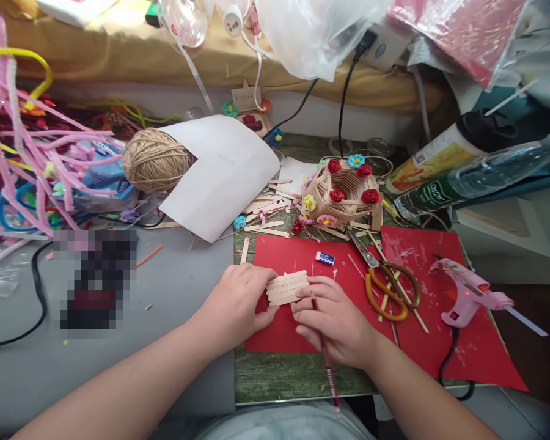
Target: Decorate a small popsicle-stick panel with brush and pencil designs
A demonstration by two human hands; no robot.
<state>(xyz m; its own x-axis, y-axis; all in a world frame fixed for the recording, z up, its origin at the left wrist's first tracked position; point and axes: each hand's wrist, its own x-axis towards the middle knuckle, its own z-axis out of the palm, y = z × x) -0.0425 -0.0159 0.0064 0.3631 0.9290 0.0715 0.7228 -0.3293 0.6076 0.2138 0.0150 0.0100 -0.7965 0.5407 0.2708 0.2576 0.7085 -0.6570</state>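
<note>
From my seat I see the left hand (238, 299) gripping the left end of the sticks (288, 287), a small row of flat wooden ones lying side by side on the red paper (302, 256), low in the middle of the view. Its fingers cover that end, so I cannot count them. The right hand (334, 321) touches their right end with its fingertips and clamps a red pencil (325, 354) between two fingers; the pencil's lower tip blurs near the bottom edge. Scissors (389, 284) lie just right of that hand. The glue gun (467, 293) lies further right, its nozzle end hard to make out. A pixelated patch (96, 278) hides something on the grey table (178, 287).
</note>
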